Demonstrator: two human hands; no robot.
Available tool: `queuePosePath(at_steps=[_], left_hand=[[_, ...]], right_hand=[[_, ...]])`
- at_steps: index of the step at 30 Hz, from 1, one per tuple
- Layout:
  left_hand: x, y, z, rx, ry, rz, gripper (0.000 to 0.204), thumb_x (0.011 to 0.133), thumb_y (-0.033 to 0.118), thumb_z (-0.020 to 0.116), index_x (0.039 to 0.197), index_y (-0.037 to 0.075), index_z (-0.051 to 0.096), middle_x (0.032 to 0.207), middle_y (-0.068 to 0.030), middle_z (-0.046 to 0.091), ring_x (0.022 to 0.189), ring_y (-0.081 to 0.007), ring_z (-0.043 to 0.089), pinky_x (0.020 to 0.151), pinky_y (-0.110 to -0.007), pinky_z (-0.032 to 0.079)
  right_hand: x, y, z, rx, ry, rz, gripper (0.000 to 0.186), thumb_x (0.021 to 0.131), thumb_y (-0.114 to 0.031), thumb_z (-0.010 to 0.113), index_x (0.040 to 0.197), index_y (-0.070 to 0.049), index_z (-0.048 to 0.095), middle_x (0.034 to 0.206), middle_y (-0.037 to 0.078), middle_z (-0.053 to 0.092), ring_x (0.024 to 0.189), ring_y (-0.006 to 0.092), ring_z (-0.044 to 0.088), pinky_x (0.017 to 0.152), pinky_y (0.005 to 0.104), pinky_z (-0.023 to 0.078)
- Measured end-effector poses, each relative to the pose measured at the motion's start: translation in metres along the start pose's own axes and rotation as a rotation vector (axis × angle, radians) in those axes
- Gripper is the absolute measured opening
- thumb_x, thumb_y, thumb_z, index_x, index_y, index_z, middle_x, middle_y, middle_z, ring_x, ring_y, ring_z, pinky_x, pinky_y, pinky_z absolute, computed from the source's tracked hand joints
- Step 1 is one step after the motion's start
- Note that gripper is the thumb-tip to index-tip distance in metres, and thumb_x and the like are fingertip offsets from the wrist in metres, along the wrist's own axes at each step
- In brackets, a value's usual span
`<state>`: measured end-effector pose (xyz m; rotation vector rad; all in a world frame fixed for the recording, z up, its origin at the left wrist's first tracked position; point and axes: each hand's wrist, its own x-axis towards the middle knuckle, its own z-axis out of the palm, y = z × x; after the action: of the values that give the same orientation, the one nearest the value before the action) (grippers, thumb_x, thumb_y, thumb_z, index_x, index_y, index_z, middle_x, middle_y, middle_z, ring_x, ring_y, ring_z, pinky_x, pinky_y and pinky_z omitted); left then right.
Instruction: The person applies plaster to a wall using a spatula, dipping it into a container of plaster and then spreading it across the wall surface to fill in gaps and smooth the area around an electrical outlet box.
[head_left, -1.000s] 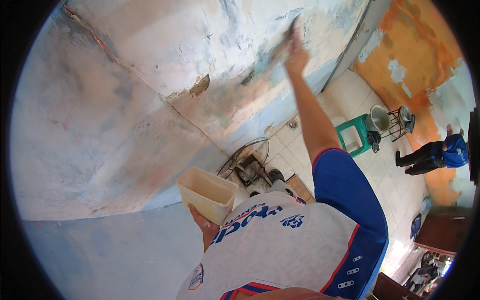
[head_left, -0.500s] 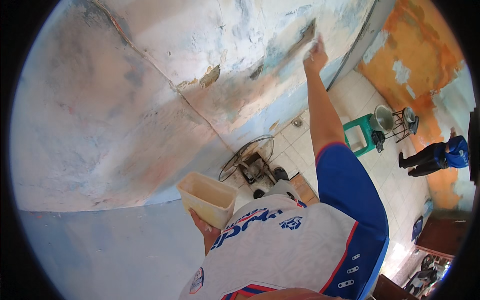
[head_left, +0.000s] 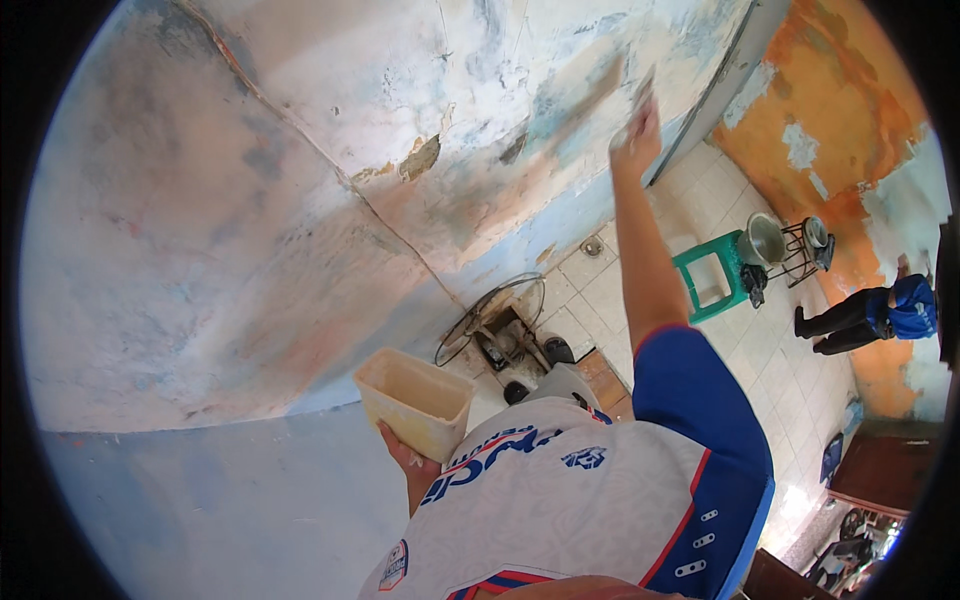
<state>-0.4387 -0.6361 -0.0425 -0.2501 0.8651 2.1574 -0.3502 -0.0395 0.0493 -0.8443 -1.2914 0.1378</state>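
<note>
My left hand (head_left: pixel 407 458) grips a cream rectangular plastic tub (head_left: pixel 415 405) from below and the side, close to my body. Pale smears coat the tub's inside; its bottom is hidden. At the end of my stretched arm, my right hand (head_left: pixel 637 142) is closed around a putty knife (head_left: pixel 646 84), blurred, with its thin blade pointing up. The patchy white and blue wall (head_left: pixel 300 250) lies just beyond that blade, and a shadow of arm and tool falls on it. The knife's handle is hidden in my fingers.
A crack (head_left: pixel 345 180) and a chipped patch (head_left: pixel 420 157) mark the wall. On the tiled floor stand a green plastic stool (head_left: pixel 712 275), a grey bucket (head_left: pixel 763 240) and a metal stand (head_left: pixel 797 255). Near my feet lies a cable loop (head_left: pixel 490 300). Another person (head_left: pixel 910 305) stands at the right.
My right hand has shifted slightly down, and the putty knife's blade now shows apart from its shadow on the wall. My left hand and the tub have barely moved.
</note>
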Motion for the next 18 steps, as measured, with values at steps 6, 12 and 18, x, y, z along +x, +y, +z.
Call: queuePosePath(at_steps=[6,12,18], left_hand=[[0.002,-0.002,-0.013,-0.052,0.002,0.002,0.071,0.101,0.063,0.035,0.155,0.016,0.03,0.156,-0.0108,0.038,0.141,-0.0349,0.038,0.117,-0.054,0.032],[0.01,-0.002,-0.007,-0.048,0.013,0.013,0.071,0.101,0.063,0.034,0.154,0.016,0.03,0.155,-0.01,0.038,0.14,-0.0322,0.039,0.117,-0.05,0.034],[0.01,-0.001,-0.01,-0.037,0.022,-0.002,0.073,0.1,0.064,0.036,0.154,0.016,0.03,0.155,-0.0101,0.038,0.14,-0.0334,0.04,0.116,-0.053,0.035]], right_hand=[[-0.08,-0.041,0.037,-0.122,-0.428,0.13,0.036,0.101,-0.013,0.048,0.134,-0.003,0.06,0.077,0.024,0.064,0.059,0.0283,0.06,0.052,0.038,0.044],[-0.231,-0.097,-0.045,0.166,-0.621,0.195,0.034,0.099,-0.005,0.051,0.132,-0.003,0.062,0.126,0.02,0.067,0.111,0.0261,0.069,0.09,0.0326,0.053],[-0.017,0.033,0.018,-0.068,0.0,0.036,0.041,0.098,-0.009,0.05,0.137,0.005,0.053,0.12,0.023,0.068,0.105,0.0278,0.069,0.089,0.0353,0.052]])
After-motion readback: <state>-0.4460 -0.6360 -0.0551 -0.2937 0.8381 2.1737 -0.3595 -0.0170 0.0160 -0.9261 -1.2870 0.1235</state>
